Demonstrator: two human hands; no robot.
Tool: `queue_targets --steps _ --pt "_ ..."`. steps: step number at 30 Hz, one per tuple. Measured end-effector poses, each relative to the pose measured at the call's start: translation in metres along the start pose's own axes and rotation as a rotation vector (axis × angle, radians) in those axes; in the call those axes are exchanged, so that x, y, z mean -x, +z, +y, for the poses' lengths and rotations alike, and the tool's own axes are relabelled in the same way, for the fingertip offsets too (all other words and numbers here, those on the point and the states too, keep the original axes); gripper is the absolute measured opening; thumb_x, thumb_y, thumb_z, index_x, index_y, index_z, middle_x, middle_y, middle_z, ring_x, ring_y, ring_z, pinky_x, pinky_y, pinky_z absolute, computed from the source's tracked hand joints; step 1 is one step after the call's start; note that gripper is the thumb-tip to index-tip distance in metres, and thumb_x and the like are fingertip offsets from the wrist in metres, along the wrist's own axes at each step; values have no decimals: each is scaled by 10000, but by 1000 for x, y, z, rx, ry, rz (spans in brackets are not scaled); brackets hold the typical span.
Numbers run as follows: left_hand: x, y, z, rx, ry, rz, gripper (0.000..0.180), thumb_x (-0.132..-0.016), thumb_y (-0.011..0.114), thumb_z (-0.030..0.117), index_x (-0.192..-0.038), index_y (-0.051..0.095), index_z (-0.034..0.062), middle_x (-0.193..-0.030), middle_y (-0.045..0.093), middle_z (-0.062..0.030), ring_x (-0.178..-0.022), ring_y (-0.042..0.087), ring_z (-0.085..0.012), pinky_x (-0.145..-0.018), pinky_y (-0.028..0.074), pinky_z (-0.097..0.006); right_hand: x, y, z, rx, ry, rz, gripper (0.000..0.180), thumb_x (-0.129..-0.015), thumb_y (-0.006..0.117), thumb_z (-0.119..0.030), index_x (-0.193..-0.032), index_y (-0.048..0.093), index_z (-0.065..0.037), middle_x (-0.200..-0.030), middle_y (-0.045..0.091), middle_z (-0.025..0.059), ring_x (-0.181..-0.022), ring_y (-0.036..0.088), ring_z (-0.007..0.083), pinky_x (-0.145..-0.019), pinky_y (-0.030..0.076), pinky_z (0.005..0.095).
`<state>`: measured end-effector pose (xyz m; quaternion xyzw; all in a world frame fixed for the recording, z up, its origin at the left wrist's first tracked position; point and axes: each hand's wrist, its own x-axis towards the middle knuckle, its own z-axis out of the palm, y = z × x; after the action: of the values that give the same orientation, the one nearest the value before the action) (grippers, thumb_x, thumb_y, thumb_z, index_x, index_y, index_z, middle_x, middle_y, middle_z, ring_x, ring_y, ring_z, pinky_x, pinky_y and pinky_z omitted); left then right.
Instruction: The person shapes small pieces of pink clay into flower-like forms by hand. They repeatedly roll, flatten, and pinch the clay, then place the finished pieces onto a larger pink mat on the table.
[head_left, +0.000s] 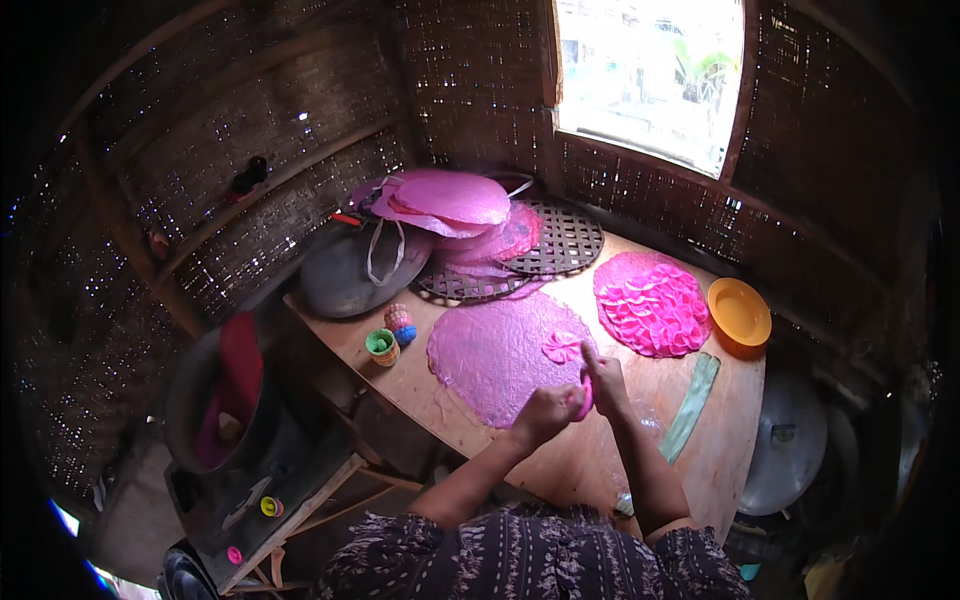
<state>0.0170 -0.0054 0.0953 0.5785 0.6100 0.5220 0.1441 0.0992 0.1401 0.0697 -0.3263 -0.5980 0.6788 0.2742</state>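
Both my hands are closed on a small bright pink soft piece [586, 398] above the wooden table. My left hand [548, 414] grips it from the left. My right hand [604, 382] holds its other side, thumb pointing up. Just beyond them, a pleated pink rosette [562, 347] lies on a flat, round, pale pink sheet [487, 355]. To the right, a second round sheet is covered with several bright pink ruffled pieces [655, 312]. What the pink material is, I cannot tell.
An orange plate [739, 312] stands at the table's right edge, near a pale green strip [690, 408]. At the back, pink round sheets [450, 198] are piled by a woven tray [560, 237] and a dark round lid [350, 270]. Small cups [382, 347] stand left.
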Motion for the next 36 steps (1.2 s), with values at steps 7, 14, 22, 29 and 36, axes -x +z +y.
queue_targets --steps 7,14,22,29,36 --pt "-28 -79 -66 -540 129 240 293 -921 606 315 -1051 662 58 -775 670 -168 -645 640 -367 -560 509 -437 -4 -110 -5 -787 98 88 996 -784 239 -878 -1128 571 -4 -872 616 118 -732 595 211 -635 501 329" --pt "-40 -117 -122 -1000 -245 123 489 -791 726 356 -1195 624 100 -1237 557 -167 -1197 475 -401 -1021 368 -513 8 -136 -6 -937 212 -52 1140 -747 294 -892 -1381 381 51 -1282 524 234 -1181 505 360 -1045 365 520" --pt "-87 19 -20 -280 350 48 223 -812 729 294 -934 731 108 -1002 666 -185 -927 656 -353 -806 519 -458 26 -36 -28 -906 288 -421 1039 -867 90 -783 -1261 549 63 -1193 612 175 -1183 530 302 -1116 260 470" --pt "-83 -24 -50 1226 -524 527 530 -982 443 467 -546 310 195 -438 282 54 -268 217 -97 -266 191 -239 -23 -231 -46 1276 -173 317 806 -806 535 -718 -1314 565 -93 -1473 361 220 -1397 257 405 -1142 163 523" --pt "-90 -14 -63 1687 -761 347 451 -920 466 612 -918 518 164 -868 547 -54 -762 558 -223 -668 487 -398 -69 -355 -16 1605 -19 560 969 -730 451 -839 -1410 475 -149 -1587 81 184 -1441 -85 449 -1107 -73 645"
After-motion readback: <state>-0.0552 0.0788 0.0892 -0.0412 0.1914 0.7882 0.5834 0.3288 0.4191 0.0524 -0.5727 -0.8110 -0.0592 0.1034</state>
